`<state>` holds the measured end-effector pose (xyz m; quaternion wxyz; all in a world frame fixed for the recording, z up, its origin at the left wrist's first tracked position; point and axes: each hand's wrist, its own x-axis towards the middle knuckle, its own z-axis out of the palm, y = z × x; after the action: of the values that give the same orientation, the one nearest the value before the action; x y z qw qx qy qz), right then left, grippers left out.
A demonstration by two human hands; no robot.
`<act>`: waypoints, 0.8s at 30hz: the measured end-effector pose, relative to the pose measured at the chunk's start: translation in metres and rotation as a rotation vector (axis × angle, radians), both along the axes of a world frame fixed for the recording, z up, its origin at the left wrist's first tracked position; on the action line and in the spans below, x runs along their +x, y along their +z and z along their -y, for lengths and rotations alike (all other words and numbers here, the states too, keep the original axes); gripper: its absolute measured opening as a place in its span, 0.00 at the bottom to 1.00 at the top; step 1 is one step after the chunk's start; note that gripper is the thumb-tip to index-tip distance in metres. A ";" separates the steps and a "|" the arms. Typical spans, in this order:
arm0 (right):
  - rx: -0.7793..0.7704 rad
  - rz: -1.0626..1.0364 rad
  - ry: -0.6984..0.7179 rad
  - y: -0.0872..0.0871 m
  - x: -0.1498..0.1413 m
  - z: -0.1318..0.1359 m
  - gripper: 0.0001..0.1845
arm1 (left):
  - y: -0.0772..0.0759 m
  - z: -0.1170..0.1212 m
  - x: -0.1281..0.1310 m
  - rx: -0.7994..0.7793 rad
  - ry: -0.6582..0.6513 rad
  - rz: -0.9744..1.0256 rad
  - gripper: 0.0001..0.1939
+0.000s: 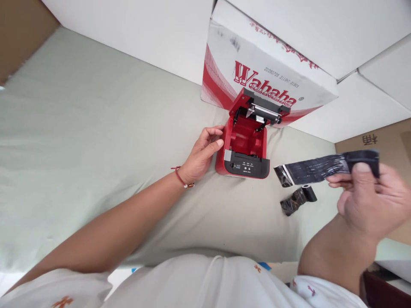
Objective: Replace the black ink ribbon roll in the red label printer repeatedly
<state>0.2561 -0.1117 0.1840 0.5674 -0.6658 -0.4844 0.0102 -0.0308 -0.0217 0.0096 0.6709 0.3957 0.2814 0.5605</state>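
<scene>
From the head view, I see the left hand (201, 156) resting with loosely bent fingers against the side of the red printer (247, 143); it touches the wall but does not close around it. The printer stands on the pale green cloth (105, 141), with its lid (260, 109) raised and its inside showing. The right hand (374, 196) is closed, pinching the black film strip (316, 171) between thumb and fingers, and the strip's free end points toward the printer, apart from it. For handling this well, I think the film should be held lightly and flat, because it looks thin and wrinkled, and the left hand should press only enough to steady the body. About edges: the lid is in front of the white and red carton (272, 68), and I cannot tell if they touch, so there is little room behind. A small black roll (297, 200) lies below the strip, easy to knock. The cloth to the left of the printer gives the widest room.
</scene>
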 end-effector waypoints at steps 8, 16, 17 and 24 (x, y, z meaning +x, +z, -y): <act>-0.861 0.356 0.590 -0.014 0.050 0.075 0.16 | 0.000 0.000 -0.001 0.000 -0.004 0.005 0.22; -0.909 0.423 -0.153 -0.066 0.132 0.079 0.40 | 0.002 0.004 0.002 0.048 -0.021 0.030 0.29; -0.952 0.446 -0.129 -0.075 0.137 0.075 0.43 | 0.003 0.004 0.002 0.060 -0.034 0.024 0.30; -1.044 0.457 -0.055 -0.085 0.131 0.059 0.43 | 0.002 0.003 0.000 0.060 -0.050 -0.004 0.30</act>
<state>0.3870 -0.1707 0.0994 0.0441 -0.8556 -0.5079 0.0894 -0.0304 -0.0247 0.0121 0.6720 0.4233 0.2559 0.5511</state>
